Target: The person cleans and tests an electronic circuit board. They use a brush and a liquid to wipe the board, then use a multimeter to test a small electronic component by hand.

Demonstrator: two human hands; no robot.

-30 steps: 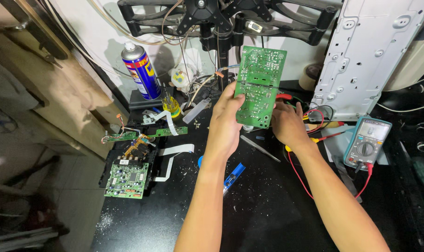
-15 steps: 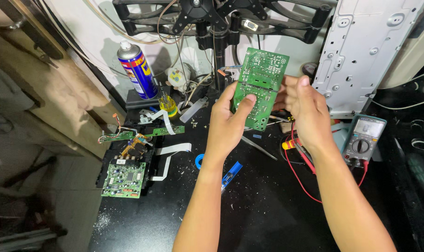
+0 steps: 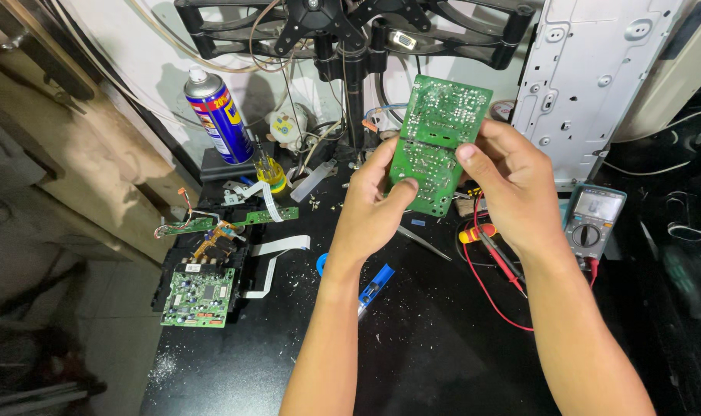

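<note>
Both of my hands hold a green circuit board (image 3: 437, 131) upright above the black workbench (image 3: 443, 354), its solder side facing me. My left hand (image 3: 371, 206) grips its lower left edge, thumb on the face. My right hand (image 3: 514, 181) grips the right edge, with fingers behind and thumb in front. Below the board lie metal tweezers (image 3: 423, 241) and a red and yellow screwdriver (image 3: 477, 232).
A blue and yellow spray can (image 3: 217, 115) stands at the back left. A smaller green board (image 3: 200, 295) on a black module lies at the left, with white ribbon cables (image 3: 277, 246). A multimeter (image 3: 593, 223) with a red lead (image 3: 497, 300) sits right. A grey metal chassis (image 3: 597, 77) leans behind.
My right hand has come up from the bench and taken hold of the board's right edge. My left hand keeps its grip and the board sits a little higher.
</note>
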